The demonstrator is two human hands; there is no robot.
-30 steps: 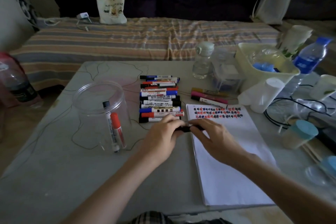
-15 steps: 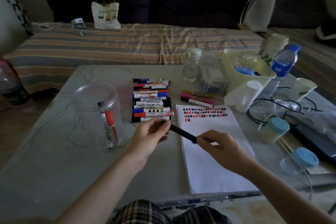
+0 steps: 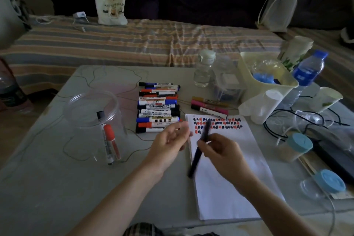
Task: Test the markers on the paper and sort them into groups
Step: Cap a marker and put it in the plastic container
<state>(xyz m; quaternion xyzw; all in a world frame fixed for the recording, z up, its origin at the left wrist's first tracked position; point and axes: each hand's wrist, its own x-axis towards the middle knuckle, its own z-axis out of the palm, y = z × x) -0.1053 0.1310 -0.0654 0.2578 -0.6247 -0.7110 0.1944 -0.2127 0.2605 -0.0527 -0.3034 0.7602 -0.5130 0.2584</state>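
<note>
Now, right hand [image 3: 220, 151]: gripping a black marker [image 3: 199, 149] over the paper [image 3: 229, 188].
Left hand [image 3: 170, 140]: hovering beside the paper, fingers loosely curled; contents unclear.
Sorted markers [image 3: 158, 109]: lying left of the paper on the desk [image 3: 47, 188].

- Paper pad [image 3: 228, 168] lies on the desk [image 3: 47, 188], at centre.
- Row of markers [image 3: 158, 107] at 11 o'clock of it.
- Jar [image 3: 95, 120] at 9 o'clock, two markers [image 3: 109, 140] inside.
- Three markers [image 3: 209, 107] at 12 o'clock.

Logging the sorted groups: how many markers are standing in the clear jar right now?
2. Both stand inside the clear jar on the left of the table: a red-capped marker and a black-capped marker touching its left side. None look hidden.
</note>
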